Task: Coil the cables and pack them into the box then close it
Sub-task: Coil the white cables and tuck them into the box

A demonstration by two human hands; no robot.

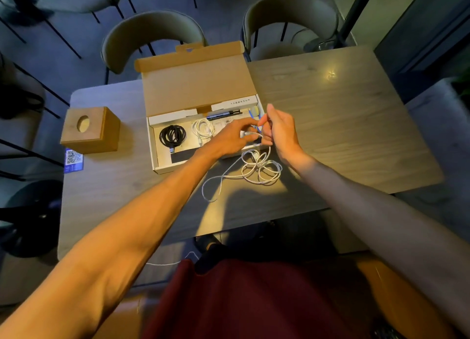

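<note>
**Wood-grain table, open box, one cable loose**

Dim room, dark floor (63, 46), two rounded grey chairs (152, 33) pushed in at the far side of a grey-brown wood-grain table (330, 125). At the table's left end stands a wooden block (89, 132) with a round hole in its top, and a card (73, 158) printed with a square code lies just beside it.

Both hands meet over the right end of the box (155, 158). The left hand (229, 137) reaches in from the left, fingers curled, pinching the pale end of the silver cable (262, 168). The right hand (282, 130) is close beside it, fingers curled round the same cable, forefinger raised.

The box lies with its long axis left to right, its lid (198, 84) hinged on the far side and tilted back, open. Inside, a coiled black cable (172, 135) sits at the left, a coiled white cable (203, 128) next to it, and a dark pen (223, 114) along the far wall. The silver cable drops from the hands into loose, overlapping loops on the table just beside the box's near right corner; its tail runs toward the near left and ends in a hairpin bend.
</note>
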